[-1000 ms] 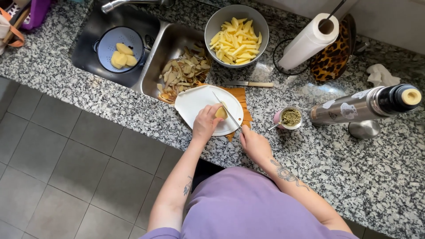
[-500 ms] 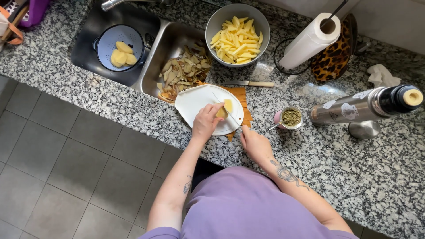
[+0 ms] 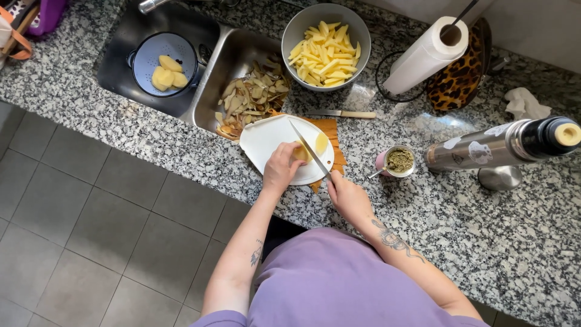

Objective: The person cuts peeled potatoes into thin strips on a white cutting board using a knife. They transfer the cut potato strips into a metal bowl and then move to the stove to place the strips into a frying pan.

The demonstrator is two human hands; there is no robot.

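Two hands work at a white board [image 3: 266, 140] on the granite bench [image 3: 532, 242]. Left hand [image 3: 280, 168] closes its grip on a peeled potato [image 3: 300, 152] on the board. Right hand [image 3: 346, 195] clasps a knife [image 3: 310, 149], blade laid across the potato; one cut slice [image 3: 321, 143] lies just right. Far off sits a bowl [image 3: 327, 37] of potato sticks; peels [image 3: 251, 100] fill the sink [image 3: 227, 66].

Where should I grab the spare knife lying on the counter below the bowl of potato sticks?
Take the spare knife by its pale handle at the right end, coming from above; it lies flat, blade pointing left toward the sink.
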